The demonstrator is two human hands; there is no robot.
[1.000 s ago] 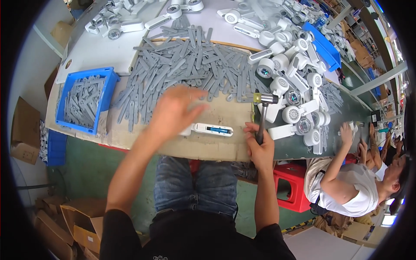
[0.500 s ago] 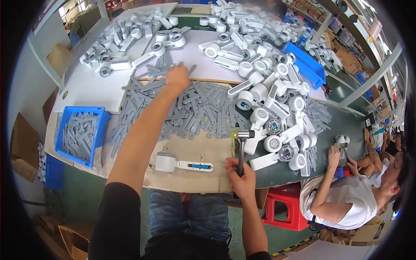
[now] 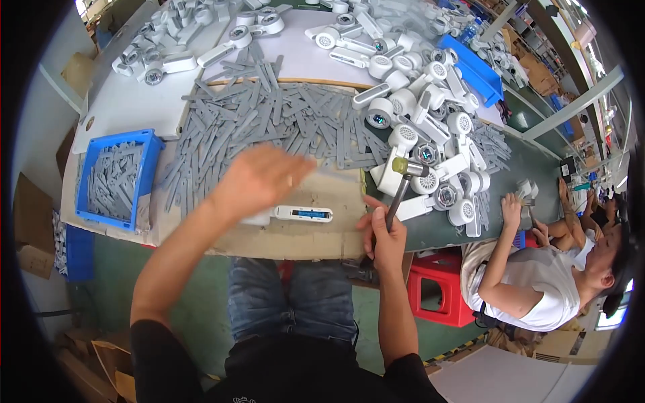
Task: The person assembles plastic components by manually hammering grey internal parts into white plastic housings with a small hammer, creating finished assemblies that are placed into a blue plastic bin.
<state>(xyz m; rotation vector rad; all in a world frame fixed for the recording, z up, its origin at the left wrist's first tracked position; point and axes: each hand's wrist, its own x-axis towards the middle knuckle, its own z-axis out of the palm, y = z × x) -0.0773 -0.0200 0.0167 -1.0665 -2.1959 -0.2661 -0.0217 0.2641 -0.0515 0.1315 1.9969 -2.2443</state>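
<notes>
My left hand (image 3: 259, 180), blurred by motion, is closed over the near part of the table. A smeared grey plastic strip (image 3: 336, 175) sticks out from its fingertips. Below that hand lies a white handheld fan (image 3: 282, 212), its head mostly hidden by the hand and wrist. Its handle has an uncovered slot showing a blue part inside. My right hand (image 3: 388, 236) grips a hammer (image 3: 401, 191) by its dark handle, with the metal and yellowish head raised toward the white fans. Across the table spreads a heap of loose grey plastic strips (image 3: 269, 121).
White fans (image 3: 403, 101) pile up along the right and far side, with more at the far left (image 3: 178, 64). A blue bin (image 3: 153, 154) of grey strips stands at left; a blue tray (image 3: 474, 70) lies far right. A co-worker (image 3: 537, 269) sits at right near a red stool (image 3: 437, 289).
My left hand has come back from the far strips toward me, over the fan, bringing a grey strip. My right hand has lifted and tilted the hammer to the right. The view has shifted slightly.
</notes>
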